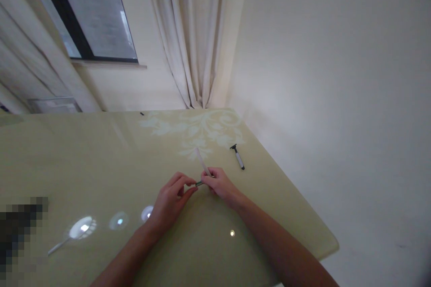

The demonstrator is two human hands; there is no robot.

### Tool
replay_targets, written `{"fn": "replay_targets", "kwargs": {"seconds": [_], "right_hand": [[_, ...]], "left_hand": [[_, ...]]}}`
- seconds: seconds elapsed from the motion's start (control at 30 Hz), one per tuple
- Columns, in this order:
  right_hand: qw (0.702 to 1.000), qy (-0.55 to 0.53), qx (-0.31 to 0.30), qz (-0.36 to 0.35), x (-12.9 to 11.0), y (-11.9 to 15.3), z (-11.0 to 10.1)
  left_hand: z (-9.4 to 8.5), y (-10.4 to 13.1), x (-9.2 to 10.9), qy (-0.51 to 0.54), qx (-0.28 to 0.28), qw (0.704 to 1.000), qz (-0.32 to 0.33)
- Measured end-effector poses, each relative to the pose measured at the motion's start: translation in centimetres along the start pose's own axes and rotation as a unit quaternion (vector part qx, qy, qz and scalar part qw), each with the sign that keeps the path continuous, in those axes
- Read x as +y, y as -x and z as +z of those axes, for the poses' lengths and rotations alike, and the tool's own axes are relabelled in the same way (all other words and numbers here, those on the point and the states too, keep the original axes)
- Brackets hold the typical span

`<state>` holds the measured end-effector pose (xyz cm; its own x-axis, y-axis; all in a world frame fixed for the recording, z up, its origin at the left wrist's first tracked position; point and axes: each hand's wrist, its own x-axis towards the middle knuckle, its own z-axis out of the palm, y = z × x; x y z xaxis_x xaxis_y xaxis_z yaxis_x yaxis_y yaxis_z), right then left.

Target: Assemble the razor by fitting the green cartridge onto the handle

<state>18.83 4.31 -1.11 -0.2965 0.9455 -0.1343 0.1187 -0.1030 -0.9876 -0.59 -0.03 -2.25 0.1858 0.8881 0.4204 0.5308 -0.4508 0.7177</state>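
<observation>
Over the table, my left hand (173,197) and my right hand (217,181) nearly meet. A small dark green piece (199,183) with a shiny edge spans the gap between them. The thumb and fingers of my left hand are pinched at its left end, while its right end disappears into my right hand. From the closed fingers of my right hand a thin whitish strip (202,160) sticks up and away. Whether strip and piece are joined is hidden by the fingers. Just beyond my right hand lies a razor (238,157) with a grey and black handle.
The glossy pale table (111,157) has a white floral pattern and lamp reflections. A small black bit (142,114) lies at its far edge. A wall (319,98) runs along the right side; curtains (195,31) and a window stand behind. A blurred-out dark patch covers the lower left.
</observation>
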Motion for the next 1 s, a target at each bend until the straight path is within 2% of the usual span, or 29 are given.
{"fn": "replay_targets", "kwargs": {"seconds": [0.1,0.23,0.43,0.53,0.73,0.9,1.0], "right_hand": [[1.000,0.001,-0.009,-0.003,-0.2,0.1,-0.1],[0.999,-0.001,-0.033,-0.008,-0.5,0.4,0.1],[0.996,-0.008,-0.084,-0.029,-0.7,0.6,0.1],[0.995,-0.001,-0.087,-0.041,-0.7,0.3,-0.6],[0.992,0.057,-0.088,-0.076,-1.3,0.1,-3.1],[0.980,0.110,-0.107,-0.124,-2.1,0.6,-3.2],[0.976,0.145,-0.091,-0.132,-2.1,0.5,-3.1]], "left_hand": [[0.0,0.0,0.1,0.012,-0.016,1.000,0.003],[0.1,0.1,0.2,0.024,0.003,1.000,-0.020],[-0.1,-0.1,0.5,0.048,-0.025,0.998,-0.007],[-0.7,-0.4,0.6,0.025,0.016,1.000,-0.002],[-2.2,-1.1,0.3,-0.028,0.118,0.992,-0.034],[-2.4,-1.2,0.0,-0.038,0.135,0.989,-0.037],[-2.3,-1.1,0.0,-0.037,0.138,0.989,-0.022]]}}
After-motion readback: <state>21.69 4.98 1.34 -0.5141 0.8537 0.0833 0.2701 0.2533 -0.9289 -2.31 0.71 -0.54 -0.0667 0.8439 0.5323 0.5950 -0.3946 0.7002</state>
